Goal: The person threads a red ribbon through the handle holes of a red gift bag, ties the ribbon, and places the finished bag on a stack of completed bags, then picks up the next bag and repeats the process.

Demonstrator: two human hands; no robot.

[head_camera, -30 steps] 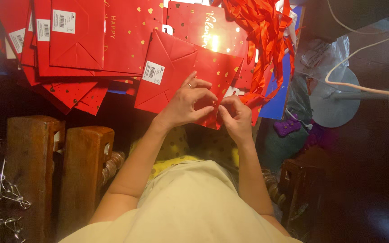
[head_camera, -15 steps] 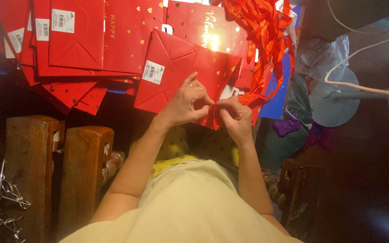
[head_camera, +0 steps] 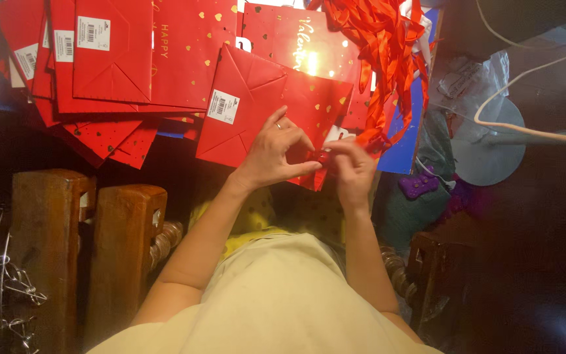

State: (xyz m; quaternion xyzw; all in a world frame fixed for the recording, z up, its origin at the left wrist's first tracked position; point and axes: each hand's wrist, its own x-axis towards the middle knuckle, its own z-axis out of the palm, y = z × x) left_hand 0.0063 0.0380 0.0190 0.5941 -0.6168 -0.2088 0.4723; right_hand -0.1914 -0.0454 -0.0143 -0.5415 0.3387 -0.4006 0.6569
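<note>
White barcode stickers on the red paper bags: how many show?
4: one on the bag under the left hand, at; three upper left. Others may be hidden.

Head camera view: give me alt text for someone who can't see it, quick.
Seen from above, a person's left hand and right hand pinch the edge of a flat red gift bag with gold hearts, beside a bundle of red ribbons. More folded red bags are stacked to the left, with wooden furniture below and a white fan base to the right.
</note>
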